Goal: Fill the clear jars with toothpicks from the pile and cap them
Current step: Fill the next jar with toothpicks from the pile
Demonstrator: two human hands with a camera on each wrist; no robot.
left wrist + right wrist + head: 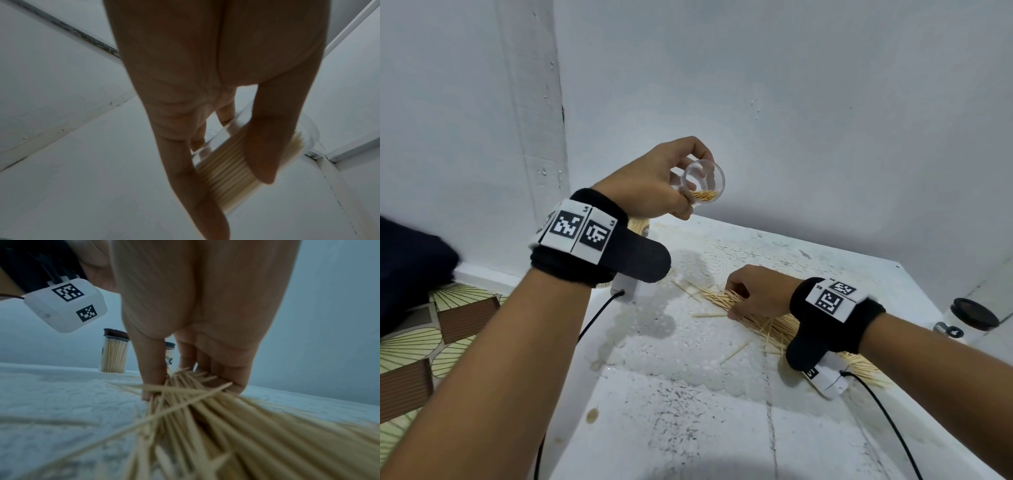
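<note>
A white, stained table [688, 394] carries a toothpick pile [774, 322] and capped jars [114, 352].

The left hand [654, 181] holds a tilted clear jar [703, 183]; the right hand [755, 291] gathers toothpicks [774, 329].

The jar [703, 186] in the left hand [650, 185] is clear, glossy plastic, smooth-walled. The toothpicks [216, 418] under the right hand [755, 291] are pale, matt wood. The desk [688, 394] has a white, rough, pitted surface with dark speckles. Both wristbands [835, 315] are matt black cloth with white printed paper-like tags. A capped jar [114, 352] has a dark, slightly glossy lid.
</note>
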